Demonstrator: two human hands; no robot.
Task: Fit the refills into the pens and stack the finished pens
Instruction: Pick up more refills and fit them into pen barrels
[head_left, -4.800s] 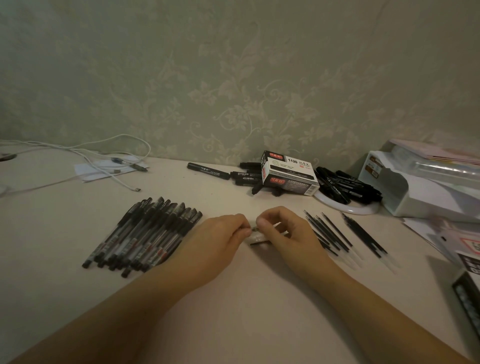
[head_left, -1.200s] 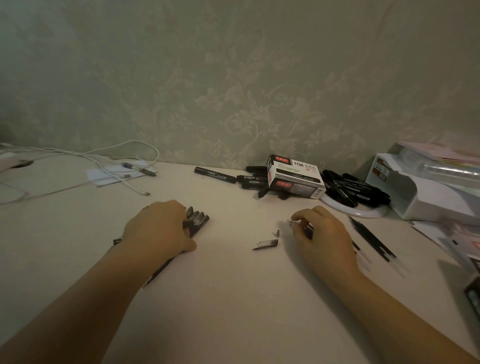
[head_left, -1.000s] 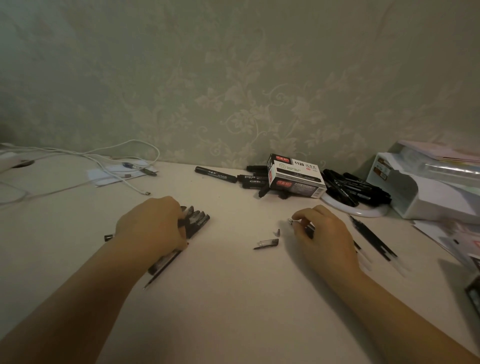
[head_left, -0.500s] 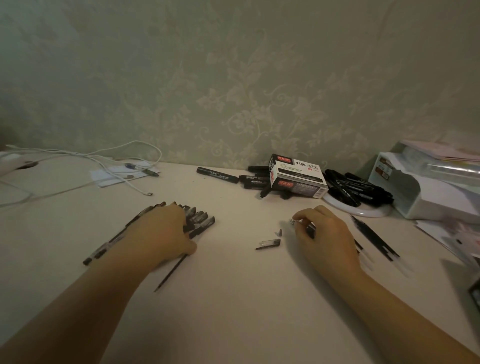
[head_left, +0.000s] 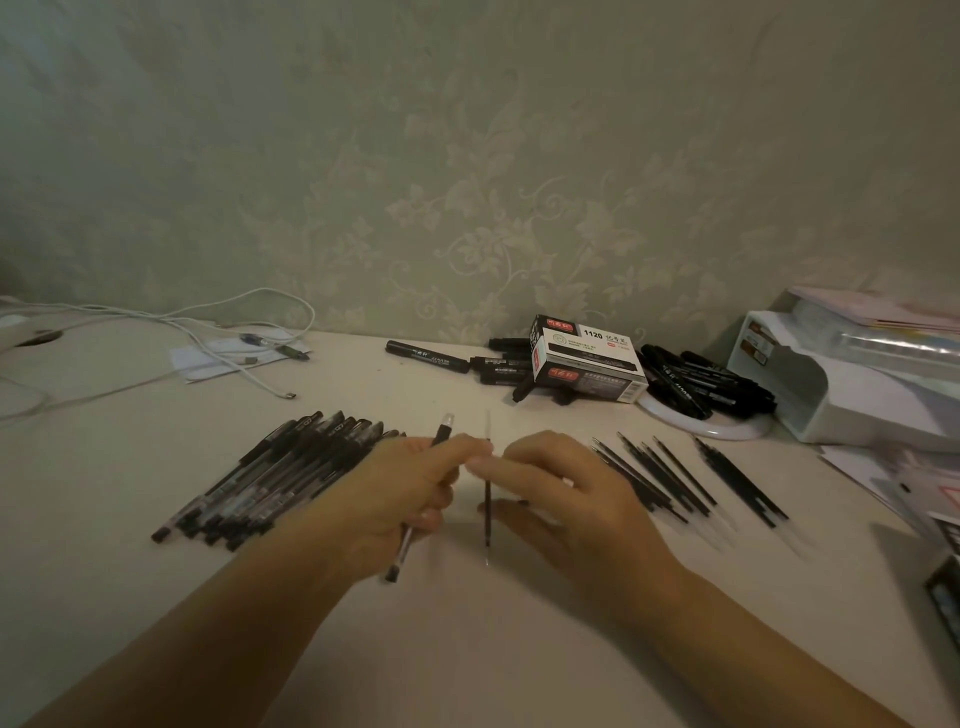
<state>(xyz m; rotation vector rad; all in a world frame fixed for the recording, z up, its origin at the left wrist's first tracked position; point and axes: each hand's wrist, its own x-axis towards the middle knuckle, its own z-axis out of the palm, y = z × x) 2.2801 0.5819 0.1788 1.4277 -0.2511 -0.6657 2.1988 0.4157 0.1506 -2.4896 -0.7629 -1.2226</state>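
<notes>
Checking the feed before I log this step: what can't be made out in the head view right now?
- Pen in the left hand: its middle is hidden by the fingers.
- Refill at the right hand: the grip is hidden behind the fingertips.
- Loose refills: count unclear, blurred and partly behind the right hand.
- Box small print: too small.

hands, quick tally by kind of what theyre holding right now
pen, gripped in the left hand: 1
refill, pinched in the right hand: 1
total: 2
</notes>
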